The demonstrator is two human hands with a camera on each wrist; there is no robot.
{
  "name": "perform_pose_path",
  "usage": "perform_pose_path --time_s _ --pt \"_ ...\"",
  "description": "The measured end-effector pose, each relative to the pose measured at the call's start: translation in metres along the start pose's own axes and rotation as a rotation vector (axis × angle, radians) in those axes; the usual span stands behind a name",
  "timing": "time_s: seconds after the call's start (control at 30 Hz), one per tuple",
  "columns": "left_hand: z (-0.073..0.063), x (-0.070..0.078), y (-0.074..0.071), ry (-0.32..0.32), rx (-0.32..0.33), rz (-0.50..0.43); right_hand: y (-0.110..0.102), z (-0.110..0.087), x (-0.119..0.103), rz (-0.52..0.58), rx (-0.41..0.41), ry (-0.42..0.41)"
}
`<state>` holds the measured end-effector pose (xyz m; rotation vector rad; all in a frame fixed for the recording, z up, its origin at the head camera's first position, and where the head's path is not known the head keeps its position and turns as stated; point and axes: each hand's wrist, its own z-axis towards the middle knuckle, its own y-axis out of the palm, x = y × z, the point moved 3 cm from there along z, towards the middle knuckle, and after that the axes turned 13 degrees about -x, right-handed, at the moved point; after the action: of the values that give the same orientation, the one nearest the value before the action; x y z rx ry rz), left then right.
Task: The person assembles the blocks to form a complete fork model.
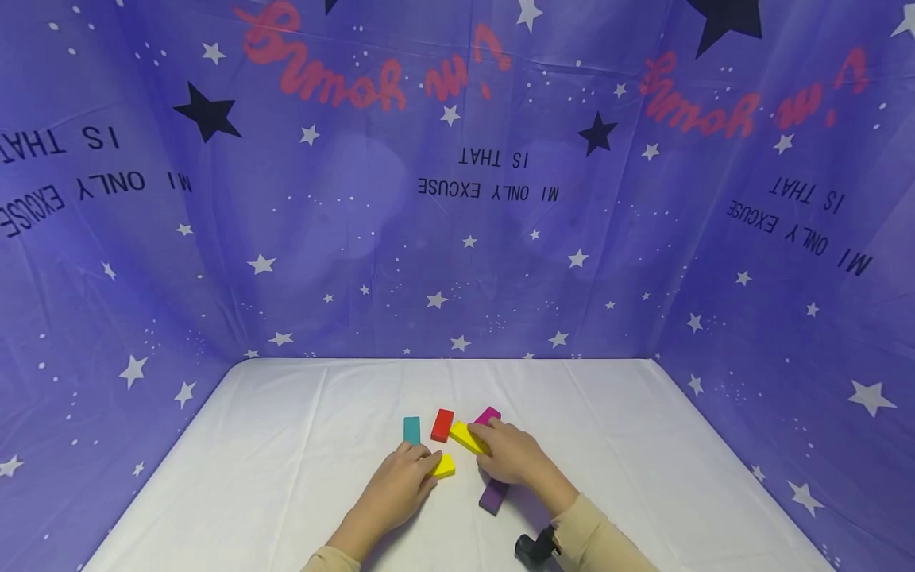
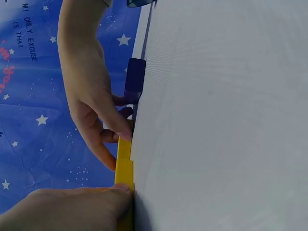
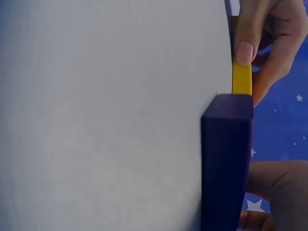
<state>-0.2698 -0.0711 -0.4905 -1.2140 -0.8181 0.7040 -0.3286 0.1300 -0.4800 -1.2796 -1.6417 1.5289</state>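
My left hand [image 1: 399, 486] pinches a yellow block [image 1: 444, 466] between thumb and fingers on the white surface. Just beyond it and to the right, my right hand [image 1: 513, 454] holds another yellow block [image 1: 466, 437], which lies slantwise. A magenta block [image 1: 489, 415] shows partly behind the right hand's fingers, and a purple block [image 1: 493, 497] lies under that hand, nearer to me. Ahead of the left hand is a teal block [image 1: 411, 430], its near end close to the fingers. Between the teal block and the right hand's yellow block lies a red block [image 1: 442, 425].
The blocks lie on a white cloth-covered table [image 1: 300, 492]. Purple star-printed curtains [image 1: 443, 262] enclose its back and both sides. A black device [image 1: 534, 548] is at the right wrist, low above the table.
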Motion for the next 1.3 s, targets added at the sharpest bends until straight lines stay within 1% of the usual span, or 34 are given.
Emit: perform_pose_path --time_s 0.2,0.37,0.6,0.9,1.17,1.3 --pt "-0.001 -0.001 0.002 -0.001 0.000 -0.007 -0.004 0.002 -0.001 -0.030 -0.025 -0.002" --pt "-0.002 -0.002 0.002 0.012 0.019 -0.018 -0.006 0.007 -0.002 -0.044 -0.040 -0.004" --pt "-0.006 -0.005 0.003 0.001 0.019 -0.018 -0.007 0.013 -0.001 -0.073 -0.048 -0.014" --pt "-0.009 -0.006 0.004 -0.021 -0.009 -0.058 -0.007 0.018 0.001 -0.103 -0.092 -0.021" --pt "-0.010 -0.007 0.003 -0.020 0.001 -0.068 -0.011 0.017 -0.004 -0.157 -0.077 -0.054" --pt "-0.010 -0.007 0.003 -0.017 0.003 -0.072 -0.010 0.017 -0.004 -0.156 -0.070 -0.056"
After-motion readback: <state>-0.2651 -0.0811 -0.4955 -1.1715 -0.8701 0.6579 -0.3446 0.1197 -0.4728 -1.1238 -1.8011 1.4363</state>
